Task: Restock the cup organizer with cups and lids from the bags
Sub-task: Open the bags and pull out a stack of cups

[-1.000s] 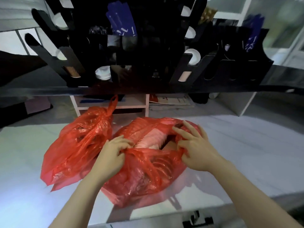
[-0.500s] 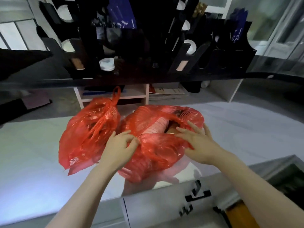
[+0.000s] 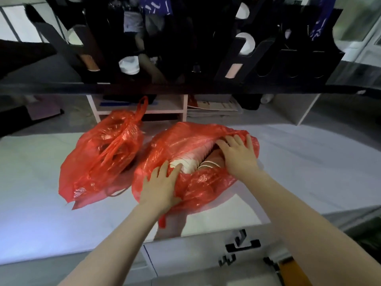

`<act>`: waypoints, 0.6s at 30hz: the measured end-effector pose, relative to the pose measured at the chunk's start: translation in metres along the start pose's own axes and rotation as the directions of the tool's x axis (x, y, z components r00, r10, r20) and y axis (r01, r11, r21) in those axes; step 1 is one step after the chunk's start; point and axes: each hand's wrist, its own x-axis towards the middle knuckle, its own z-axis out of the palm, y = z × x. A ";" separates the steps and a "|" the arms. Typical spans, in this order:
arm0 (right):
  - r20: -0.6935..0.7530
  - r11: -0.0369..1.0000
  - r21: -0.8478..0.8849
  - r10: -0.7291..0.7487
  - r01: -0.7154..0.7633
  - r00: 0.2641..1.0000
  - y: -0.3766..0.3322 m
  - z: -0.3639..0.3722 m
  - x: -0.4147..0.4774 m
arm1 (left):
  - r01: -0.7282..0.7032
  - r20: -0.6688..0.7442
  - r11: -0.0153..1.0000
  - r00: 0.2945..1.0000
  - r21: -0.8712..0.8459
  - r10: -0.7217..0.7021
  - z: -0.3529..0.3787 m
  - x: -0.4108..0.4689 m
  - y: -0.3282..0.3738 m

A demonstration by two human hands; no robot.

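change: my left hand (image 3: 162,182) lies flat now where it pinched before; the open bag (image 3: 206,184) gapes wider.
left hand: fingers straight, pressing the near lip down, gripping nothing.
right hand (image 3: 237,155): fingers spread on the far lip, nothing clamped.
cups (image 3: 189,159): pale nested stack lying sideways in the bag's mouth; light, thin-walled, crushable, i judge; take it round the middle.
bag film: thin, crinkly, slippery red plastic.
beyond: tied second bag (image 3: 103,159) just beside, white counter (image 3: 309,162) beneath, black organizer (image 3: 268,58) above.
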 end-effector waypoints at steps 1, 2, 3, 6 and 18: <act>0.034 1.000 0.003 0.010 -0.010 0.999 0.012 0.003 0.004 | -0.032 -0.006 0.999 0.999 0.015 0.032 -0.001 0.010 -0.005; 0.076 1.000 -0.003 0.021 -0.021 0.997 0.026 0.005 0.007 | -0.067 -0.016 0.997 0.998 0.030 0.068 -0.002 0.019 -0.009; 0.113 0.999 -0.013 0.031 -0.030 0.993 0.041 0.007 0.009 | -0.104 -0.026 0.994 0.994 0.045 0.105 -0.004 0.028 -0.014; 0.180 0.997 0.028 0.064 -0.070 0.982 0.084 0.015 0.014 | -0.171 -0.069 0.984 0.982 0.053 0.174 -0.005 0.053 -0.020; -0.349 0.849 0.171 -0.423 0.500 0.836 0.060 -0.007 0.062 | -0.153 -0.440 0.960 0.897 -0.233 0.036 -0.036 0.067 0.031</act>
